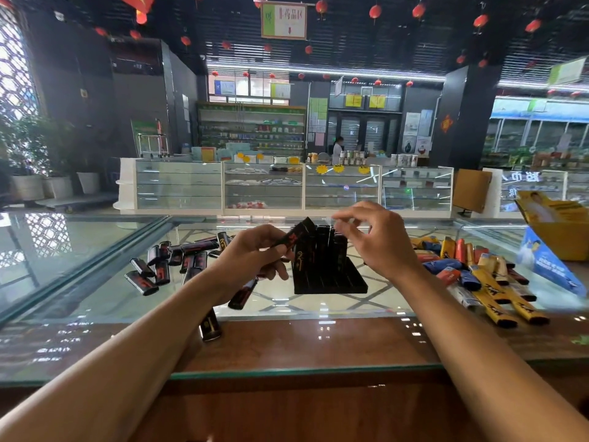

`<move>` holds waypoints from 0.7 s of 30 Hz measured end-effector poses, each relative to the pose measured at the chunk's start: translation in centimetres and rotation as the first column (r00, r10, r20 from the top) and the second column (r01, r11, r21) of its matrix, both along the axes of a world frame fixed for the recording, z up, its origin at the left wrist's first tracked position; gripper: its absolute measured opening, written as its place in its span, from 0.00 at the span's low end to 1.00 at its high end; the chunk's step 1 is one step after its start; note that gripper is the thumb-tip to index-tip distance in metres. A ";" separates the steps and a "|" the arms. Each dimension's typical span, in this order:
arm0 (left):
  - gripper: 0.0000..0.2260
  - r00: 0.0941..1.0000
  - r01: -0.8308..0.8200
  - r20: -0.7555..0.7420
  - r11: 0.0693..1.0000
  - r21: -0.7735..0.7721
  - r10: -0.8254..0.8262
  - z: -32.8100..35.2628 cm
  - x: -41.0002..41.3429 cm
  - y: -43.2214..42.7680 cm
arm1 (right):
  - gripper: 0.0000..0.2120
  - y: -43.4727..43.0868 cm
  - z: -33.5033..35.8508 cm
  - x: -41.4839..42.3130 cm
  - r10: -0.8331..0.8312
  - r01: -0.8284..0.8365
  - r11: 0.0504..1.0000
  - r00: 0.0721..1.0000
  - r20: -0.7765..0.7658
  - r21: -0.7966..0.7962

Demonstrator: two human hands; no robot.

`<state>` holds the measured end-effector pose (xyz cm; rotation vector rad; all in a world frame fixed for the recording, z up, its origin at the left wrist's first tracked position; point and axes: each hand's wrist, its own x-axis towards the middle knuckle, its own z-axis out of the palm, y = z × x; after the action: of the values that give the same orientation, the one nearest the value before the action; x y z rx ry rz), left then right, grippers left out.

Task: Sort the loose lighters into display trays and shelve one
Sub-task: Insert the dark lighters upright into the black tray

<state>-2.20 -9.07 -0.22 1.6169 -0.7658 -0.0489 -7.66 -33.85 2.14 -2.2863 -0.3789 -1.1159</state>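
Observation:
A black display tray (331, 282) sits on the glass counter, with several black lighters (322, 247) standing upright in its back rows. My left hand (251, 253) grips a black lighter with red print (294, 234), tilted toward the tray's left side. My right hand (376, 237) hovers just over the standing lighters, thumb and fingertips drawn together; whether they pinch anything cannot be told. Loose black lighters (169, 263) lie scattered left of the tray, and two more (210, 325) lie under my left forearm.
A heap of yellow, orange and blue lighters (478, 272) lies to the right. A blue box (548, 266) and a yellow carton (557, 224) stand at the far right. The glass counter (79, 250) ends in a wooden edge near me.

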 end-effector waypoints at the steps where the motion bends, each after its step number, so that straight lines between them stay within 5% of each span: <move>1: 0.06 1.000 -0.003 0.011 1.000 -0.002 0.003 0.0 0.0 -0.1 | 0.09 0.5 0.2 -0.4 0.064 -0.063 0.997 0.998 -0.023 0.040; 5: 0.06 0.998 0.008 0.056 1.000 -0.017 -0.007 0.1 -0.4 -0.3 | 0.13 2.2 0.8 -0.8 0.270 -0.246 0.953 0.955 -0.123 0.178; 12: 0.11 0.963 -0.088 0.261 0.994 0.061 0.069 1.0 -0.2 -0.9 | 0.05 1.7 1.9 0.2 0.323 -0.299 0.824 0.946 0.034 0.481; 17: 0.41 0.931 -0.205 0.365 0.871 0.445 0.033 1.2 3.1 -1.9 | 0.06 0.5 2.9 1.7 0.145 -0.140 0.975 0.989 -0.020 0.171; 21: 0.49 0.984 -0.068 0.179 0.907 0.416 -0.008 0.0 4.6 -2.7 | 0.05 1.3 1.2 3.1 0.081 -0.082 0.997 0.995 -0.064 -0.012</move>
<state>2.44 -11.75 -0.25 2.0663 -0.9107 -0.0510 -4.60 -32.53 3.29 -2.2920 -0.4525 -1.0005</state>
